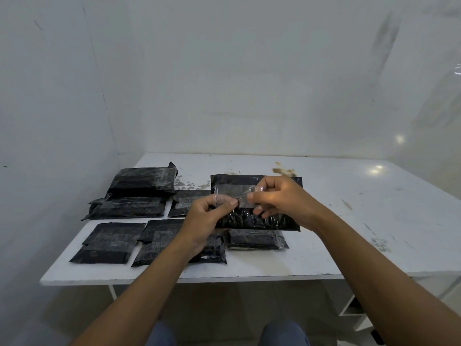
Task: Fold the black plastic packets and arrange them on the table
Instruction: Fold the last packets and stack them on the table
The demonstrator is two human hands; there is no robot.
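Left hand (209, 217): you grip the held packet (252, 222) at its left side, thumb on the front face, fingers curled round behind.

Right hand (280, 203): your thumb and forefinger pinch the right end of the clear strip (232, 190). Your other fingers are curled against the packet's front.

Clear strip: it runs across the upper half of the held packet. Its left end is crumpled just beside your left thumb. You cannot tell how much of its length is stuck down.

Held packet: black and glossy, with its wide face turned toward you. The top band is smooth and the lower part is wrinkled. It sits between your hands over the middle of the white table (349, 221). Its lower edge is just above the front-right packet (257, 240); whether the two touch cannot be told.

Other black packets lie flat on the left half of the table:
- The back-left packet (143, 182) is bulky and rests on top of a wider packet (129, 208).
- The middle packet (185, 203) is just right of that pair, partly hidden by your left hand.
- The front-left packet (109, 243) is near the table's near edge.
- The front-middle packet (156, 242) is just beside it, with your left forearm crossing over it.

Several of them show pale strips across their faces.

Brown stain (284, 171): on the tabletop, behind the held packet's top right corner. There are dark speckles on the surface near the back-left packet.

White walls close the table in at the back and on the left. Your knees (282, 333), in blue cloth, show at the bottom edge.
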